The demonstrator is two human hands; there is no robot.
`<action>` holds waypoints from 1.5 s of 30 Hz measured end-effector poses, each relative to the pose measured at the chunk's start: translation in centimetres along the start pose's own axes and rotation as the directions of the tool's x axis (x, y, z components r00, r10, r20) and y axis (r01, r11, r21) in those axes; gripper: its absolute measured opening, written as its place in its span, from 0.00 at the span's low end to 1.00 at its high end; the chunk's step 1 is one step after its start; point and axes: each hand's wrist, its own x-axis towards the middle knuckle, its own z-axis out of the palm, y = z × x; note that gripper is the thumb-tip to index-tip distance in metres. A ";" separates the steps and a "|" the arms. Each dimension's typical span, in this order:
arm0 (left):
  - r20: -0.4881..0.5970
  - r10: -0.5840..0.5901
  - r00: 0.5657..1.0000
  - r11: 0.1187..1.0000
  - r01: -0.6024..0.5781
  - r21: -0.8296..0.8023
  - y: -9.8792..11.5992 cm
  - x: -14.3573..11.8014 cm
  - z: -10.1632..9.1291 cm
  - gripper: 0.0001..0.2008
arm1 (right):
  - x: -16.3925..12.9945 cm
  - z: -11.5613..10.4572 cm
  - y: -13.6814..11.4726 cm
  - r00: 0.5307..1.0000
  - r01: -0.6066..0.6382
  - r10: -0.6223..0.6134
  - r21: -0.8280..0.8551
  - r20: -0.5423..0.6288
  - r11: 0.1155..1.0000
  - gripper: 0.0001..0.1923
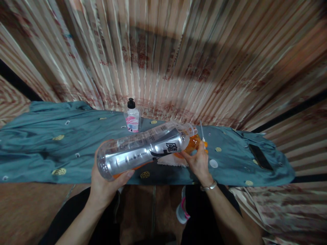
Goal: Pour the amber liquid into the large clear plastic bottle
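My left hand (106, 183) is wrapped round the base of a large clear plastic bottle (143, 149) with a silver label. The bottle lies tilted in the air, its open neck pointing right and meeting the top of a small orange see-through bottle (192, 143). My right hand (199, 163) is closed on the orange bottle. Between its fingers also sits an orange pump top (205, 145) with a thin white tube pointing up. Liquid inside the large bottle is hard to make out. A white cloth or tissue (171, 161) lies below the orange bottle.
A small clear bottle (132, 119) with a black top and pink label stands at the back of the teal-covered board (84, 149). A white round cap (213, 163) lies right of my right hand. Farther right is a black phone (260, 157). A pleated curtain (158, 61) hangs behind.
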 end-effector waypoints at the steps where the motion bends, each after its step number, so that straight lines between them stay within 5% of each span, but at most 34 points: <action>1: -0.006 0.004 1.000 1.000 -0.004 0.000 0.0 0.0 0.0 0.54 | 0.0 0.0 0.0 1.000 0.003 -0.003 -0.001 -0.002 1.000 0.54; 45: 0.008 -0.015 1.000 0.999 0.015 0.029 0.4 0.1 0.1 0.57 | 0.0 0.0 0.2 1.000 0.023 -0.023 -0.018 0.004 1.000 0.55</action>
